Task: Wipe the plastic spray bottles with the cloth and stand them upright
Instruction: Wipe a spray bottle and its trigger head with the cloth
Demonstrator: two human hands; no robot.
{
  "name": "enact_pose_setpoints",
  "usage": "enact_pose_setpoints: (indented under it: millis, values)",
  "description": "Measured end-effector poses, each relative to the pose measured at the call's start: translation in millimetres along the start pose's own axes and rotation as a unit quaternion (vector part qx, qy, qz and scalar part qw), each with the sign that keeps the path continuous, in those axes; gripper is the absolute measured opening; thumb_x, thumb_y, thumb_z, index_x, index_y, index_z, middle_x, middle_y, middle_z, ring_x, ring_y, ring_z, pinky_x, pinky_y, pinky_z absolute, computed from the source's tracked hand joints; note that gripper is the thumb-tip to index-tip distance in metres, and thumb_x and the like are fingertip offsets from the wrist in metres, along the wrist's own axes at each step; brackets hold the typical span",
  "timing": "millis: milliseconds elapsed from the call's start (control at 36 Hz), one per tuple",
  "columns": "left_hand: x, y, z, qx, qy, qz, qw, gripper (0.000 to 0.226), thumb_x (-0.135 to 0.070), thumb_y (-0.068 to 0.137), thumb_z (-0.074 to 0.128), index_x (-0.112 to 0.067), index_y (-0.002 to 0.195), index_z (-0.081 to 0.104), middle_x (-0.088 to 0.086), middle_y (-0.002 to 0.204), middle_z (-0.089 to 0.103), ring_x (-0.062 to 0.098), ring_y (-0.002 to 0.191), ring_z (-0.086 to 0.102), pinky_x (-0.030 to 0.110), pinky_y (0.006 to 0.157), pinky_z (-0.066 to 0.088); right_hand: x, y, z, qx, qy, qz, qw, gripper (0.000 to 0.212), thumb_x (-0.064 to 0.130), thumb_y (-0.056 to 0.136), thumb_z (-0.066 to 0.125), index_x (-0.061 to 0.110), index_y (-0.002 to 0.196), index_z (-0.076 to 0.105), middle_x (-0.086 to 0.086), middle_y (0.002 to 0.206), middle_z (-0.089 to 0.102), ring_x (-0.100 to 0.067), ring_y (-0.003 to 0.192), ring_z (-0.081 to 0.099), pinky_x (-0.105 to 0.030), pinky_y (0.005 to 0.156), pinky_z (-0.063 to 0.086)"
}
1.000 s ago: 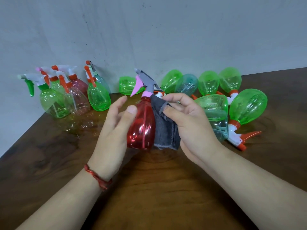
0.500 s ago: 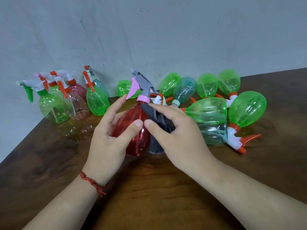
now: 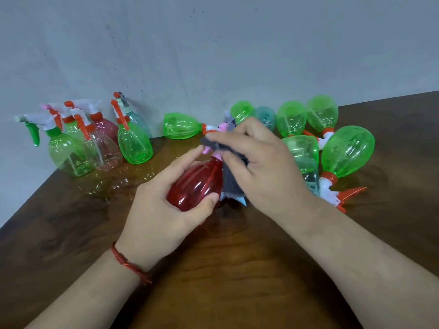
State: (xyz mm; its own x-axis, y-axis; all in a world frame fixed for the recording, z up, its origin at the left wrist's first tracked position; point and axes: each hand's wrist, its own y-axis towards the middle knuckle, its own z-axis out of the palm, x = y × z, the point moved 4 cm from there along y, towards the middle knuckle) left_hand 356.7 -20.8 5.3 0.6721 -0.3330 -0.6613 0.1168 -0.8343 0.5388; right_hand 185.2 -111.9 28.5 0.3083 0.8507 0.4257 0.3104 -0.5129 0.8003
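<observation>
Compared with half a second ago, the right hand (image 3: pixel 259 167) is carrying the grey cloth (image 3: pixel 229 181) up from the belly of the red spray bottle (image 3: pixel 192 186) to its neck. The bottle is tipping further back, nozzle end toward the wall (image 3: pixel 213 43). The left hand (image 3: pixel 164 210) is gripping the red body just above the bench (image 3: pixel 237 269), thumb across its front, while the right is pinching the cloth round the neck. Cloth and fingers are hiding most of the pink-and-grey trigger head. Six upright bottles (image 3: pixel 134 143) are standing at the left by the wall. Seven lying bottles (image 3: pixel 346 150) are crowding the right – perhaps eight, as one seems tucked under a green one.
</observation>
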Motion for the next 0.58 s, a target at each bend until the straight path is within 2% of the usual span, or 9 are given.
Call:
enact_pose_setpoints:
  millis: [28, 83, 139, 194, 250, 361, 417, 500, 583]
  values:
    - [0, 1, -1, -0.003, 0.027, 0.014, 1.0, 0.077, -0.03, 0.083, 0.092, -0.038, 0.152, 0.058, -0.017, 0.137, 0.071, 0.007, 0.125, 0.069, 0.035, 0.109, 0.056, -2, 3, -5, -0.023, -0.01, 0.012, 1.0, 0.027, 0.015, 0.103, 0.066, 0.02, 0.127, 0.077, 0.003, 0.099, 0.055, -0.007, 0.089, 0.057, -0.022, 0.081, 0.05]
    - [-2, 3, -2, -0.002, 0.095, 0.046, 0.994, 0.075, -0.035, 0.085, 0.09, -0.039, 0.153, 0.057, -0.017, 0.141, 0.067, 0.01, 0.128, 0.066, 0.039, 0.108, 0.056, -5, 6, -12, -0.051, -0.022, 0.037, 0.998, 0.025, 0.015, 0.105, 0.064, 0.022, 0.125, 0.077, 0.001, 0.1, 0.055, -0.003, 0.088, 0.055, -0.013, 0.081, 0.045]
    - [-1, 4, -2, -0.001, 0.142, 0.064, 0.988, 0.074, -0.04, 0.085, 0.085, -0.039, 0.153, 0.056, -0.018, 0.143, 0.064, 0.01, 0.132, 0.063, 0.043, 0.109, 0.055, -2, 2, -7, -0.019, -0.012, 0.033, 0.999, 0.025, 0.012, 0.104, 0.065, 0.021, 0.124, 0.077, 0.003, 0.1, 0.055, -0.001, 0.088, 0.054, -0.011, 0.081, 0.043]
    - [1, 4, -2, -0.005, 0.148, 0.065, 0.987, 0.073, -0.04, 0.083, 0.082, -0.036, 0.152, 0.058, -0.018, 0.143, 0.065, 0.011, 0.132, 0.063, 0.045, 0.11, 0.054, 2, -3, 4, 0.031, 0.01, 0.017, 0.999, 0.026, 0.012, 0.102, 0.066, 0.019, 0.125, 0.077, 0.004, 0.1, 0.056, -0.004, 0.09, 0.057, -0.018, 0.082, 0.047]
    - [2, 3, -3, -0.01, 0.128, 0.062, 0.99, 0.072, -0.039, 0.083, 0.085, -0.035, 0.15, 0.06, -0.019, 0.142, 0.066, 0.01, 0.13, 0.065, 0.045, 0.109, 0.055, 0, -3, 5, 0.028, 0.013, 0.011, 0.999, 0.026, 0.012, 0.102, 0.067, 0.018, 0.126, 0.077, 0.004, 0.101, 0.058, -0.006, 0.091, 0.059, -0.022, 0.082, 0.049]
    - [-3, 4, -1, -0.019, 0.062, 0.043, 0.997, 0.072, -0.033, 0.082, 0.092, -0.034, 0.148, 0.061, -0.018, 0.139, 0.068, 0.007, 0.126, 0.068, 0.032, 0.107, 0.057, -10, 1, -10, -0.082, 0.003, 0.038, 0.996, 0.026, 0.011, 0.101, 0.068, 0.018, 0.123, 0.079, 0.0, 0.097, 0.058, -0.009, 0.087, 0.059, -0.023, 0.078, 0.051]
    - [-3, 4, 2, -0.013, 0.014, 0.025, 0.999, 0.072, -0.031, 0.082, 0.091, -0.035, 0.148, 0.061, -0.016, 0.137, 0.07, 0.008, 0.126, 0.068, 0.029, 0.107, 0.055, -8, -2, -6, -0.067, 0.022, 0.03, 0.997, 0.03, 0.006, 0.098, 0.07, 0.018, 0.123, 0.08, 0.0, 0.095, 0.059, -0.007, 0.086, 0.059, -0.02, 0.077, 0.049]
    - [3, 4, 3, 0.003, -0.05, -0.003, 0.999, 0.07, -0.031, 0.084, 0.092, -0.037, 0.147, 0.061, -0.01, 0.134, 0.073, 0.014, 0.126, 0.069, 0.04, 0.108, 0.056, -6, -3, 1, -0.005, 0.037, 0.011, 0.999, 0.033, 0.002, 0.096, 0.07, 0.019, 0.123, 0.08, 0.0, 0.099, 0.06, -0.008, 0.091, 0.061, -0.02, 0.081, 0.049]
    - [7, 7, 0, 0.017, -0.122, -0.016, 0.992, 0.068, -0.025, 0.082, 0.087, -0.03, 0.146, 0.063, -0.005, 0.13, 0.076, 0.017, 0.124, 0.071, 0.035, 0.105, 0.058, -13, 3, -8, -0.052, 0.03, 0.042, 0.997, 0.031, 0.006, 0.1, 0.07, 0.02, 0.126, 0.079, 0.001, 0.108, 0.061, -0.011, 0.1, 0.063, -0.021, 0.087, 0.051]
